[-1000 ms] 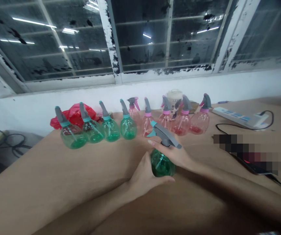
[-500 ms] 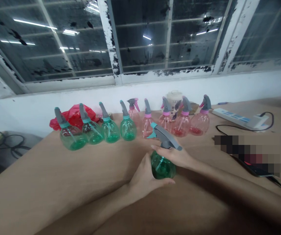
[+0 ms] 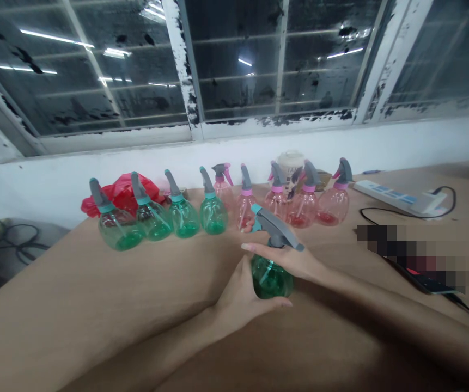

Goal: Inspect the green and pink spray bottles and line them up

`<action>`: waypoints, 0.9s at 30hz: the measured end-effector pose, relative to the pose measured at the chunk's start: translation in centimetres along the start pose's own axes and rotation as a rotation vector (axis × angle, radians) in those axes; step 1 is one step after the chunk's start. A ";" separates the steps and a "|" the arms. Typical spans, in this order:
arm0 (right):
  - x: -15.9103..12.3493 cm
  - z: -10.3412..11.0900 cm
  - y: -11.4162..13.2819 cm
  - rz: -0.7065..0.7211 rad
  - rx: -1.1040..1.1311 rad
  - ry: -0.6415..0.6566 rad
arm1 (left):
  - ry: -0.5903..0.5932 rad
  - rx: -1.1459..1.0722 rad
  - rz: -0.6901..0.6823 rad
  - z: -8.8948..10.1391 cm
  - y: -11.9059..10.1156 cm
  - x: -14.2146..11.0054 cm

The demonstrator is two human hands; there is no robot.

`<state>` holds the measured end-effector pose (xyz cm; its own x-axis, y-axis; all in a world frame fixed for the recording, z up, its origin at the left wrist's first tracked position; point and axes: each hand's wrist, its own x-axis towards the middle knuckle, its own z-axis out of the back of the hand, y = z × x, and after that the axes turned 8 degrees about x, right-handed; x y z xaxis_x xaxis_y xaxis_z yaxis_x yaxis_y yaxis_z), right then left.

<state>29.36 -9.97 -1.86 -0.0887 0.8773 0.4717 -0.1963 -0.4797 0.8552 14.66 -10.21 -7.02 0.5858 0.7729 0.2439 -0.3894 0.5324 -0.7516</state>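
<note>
A green spray bottle [image 3: 272, 279] with a grey and teal spray head stands out in front of the others. My left hand [image 3: 238, 294] wraps around its body from the left, thumb along the near lower side. My right hand [image 3: 293, 261] is around the neck, just under the spray head, with the thumb stretched leftward and fingertips showing behind the teal trigger. The fingers' exact contact with the neck is partly hidden. Some green liquid lies inside the bottle. Behind it stand several green spray bottles [image 3: 185, 220] on the left and several pink ones [image 3: 332, 207] on the right.
On the wooden table [image 3: 115, 305], a red plastic bag [image 3: 136, 188] and a white tub [image 3: 290, 160] sit behind the bottles. To the right lie a white power strip [image 3: 397, 197], cables and a partly pixelated dark phone [image 3: 434, 286]. A windowed wall closes off the back.
My right thumb has stretched farther left, off the bottle's neck. The bottle and my left hand have hardly moved.
</note>
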 end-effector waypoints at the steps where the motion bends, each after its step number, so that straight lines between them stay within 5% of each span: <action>1: 0.0 -0.1 0.1 0.008 0.020 -0.008 | -0.008 0.004 -0.012 0.0 -0.1 0.0; 27: -0.2 0.2 -0.6 0.065 -0.010 -0.056 | 0.021 0.013 0.008 -0.2 0.1 0.1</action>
<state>29.68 -9.80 -2.43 -0.0471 0.8416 0.5380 -0.2021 -0.5355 0.8200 14.80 -10.13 -7.17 0.5972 0.7699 0.2249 -0.4034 0.5307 -0.7454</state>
